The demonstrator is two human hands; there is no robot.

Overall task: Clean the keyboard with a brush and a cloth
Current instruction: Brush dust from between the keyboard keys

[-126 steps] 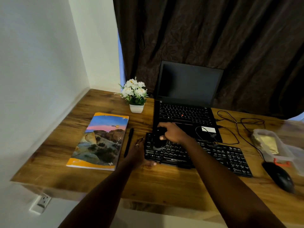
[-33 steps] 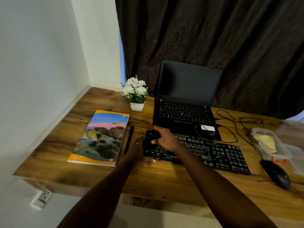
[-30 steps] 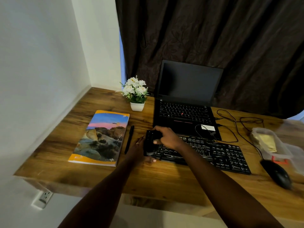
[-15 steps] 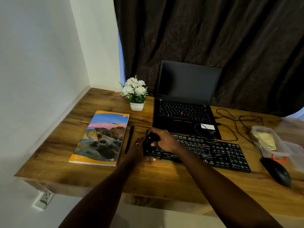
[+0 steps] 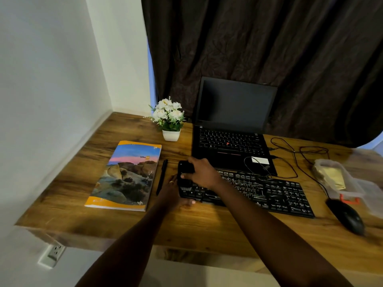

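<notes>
On keyboard (image 5: 259,191), right grip (image 5: 202,174) clamps brush (image 5: 185,168) — left grip (image 5: 172,191) (ringed) clasps keyboard's end.

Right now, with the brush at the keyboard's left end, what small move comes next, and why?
Probably sweep the brush rightward along the keyboard: the right hand holds it on the leftmost keys, and the left hand holds that end.

1 wooden desk (image 5: 207,228) carries 1 open black laptop (image 5: 234,104), screen dark, in front of a dark curtain (image 5: 269,48). 1 white flower pot (image 5: 171,135) stands just left of the laptop. 1 landscape-cover book (image 5: 128,175) lies flat at the left, with 1 black pen (image 5: 162,177) beside its right edge. At the right lie 1 black mouse (image 5: 348,216), 1 clear plastic container (image 5: 339,179) and loose black cable (image 5: 298,154).
</notes>
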